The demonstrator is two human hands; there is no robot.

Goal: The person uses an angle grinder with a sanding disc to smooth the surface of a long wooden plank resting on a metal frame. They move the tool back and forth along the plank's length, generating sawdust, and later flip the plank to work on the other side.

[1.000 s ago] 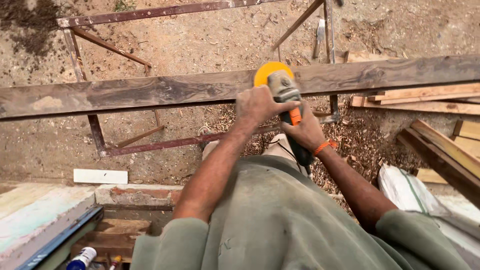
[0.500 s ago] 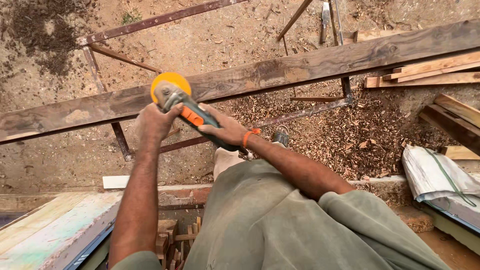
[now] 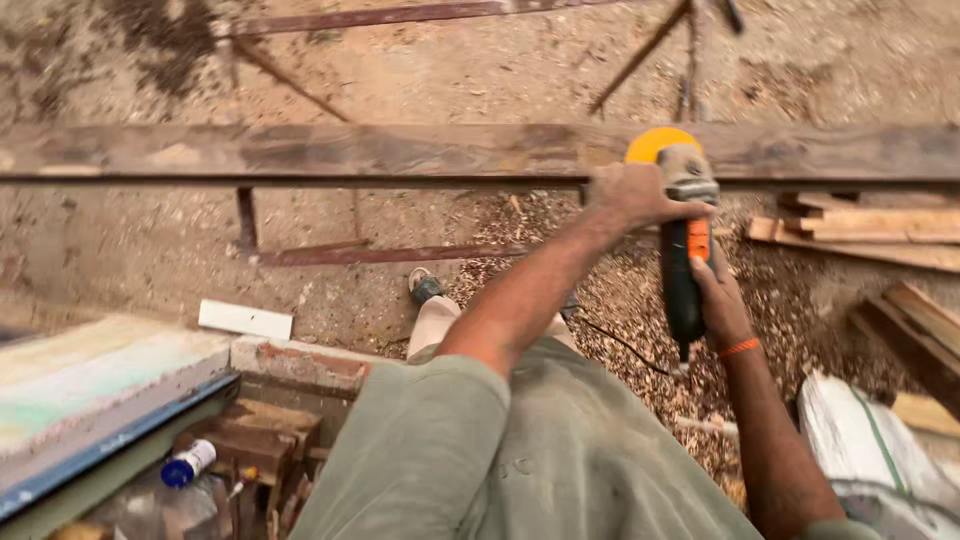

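Both hands (image 3: 640, 195) grip an angle grinder (image 3: 682, 240) against the plank (image 3: 400, 150)

One angle grinder (image 3: 682, 240) with one yellow disc guard was seen, gripped by two hands, the left hand (image 3: 632, 195) and the right hand (image 3: 718, 300), and one orange wristband (image 3: 740, 347) was counted on the right wrist. One long weathered plank (image 3: 350, 152) was laid across the view, one stack of lighter boards (image 3: 860, 225) was noted at the right, and one white offcut (image 3: 246, 320) was found on the ground. One shoe (image 3: 424, 287), one blue-capped bottle (image 3: 188, 464) and one white sack (image 3: 870, 440) were also counted.
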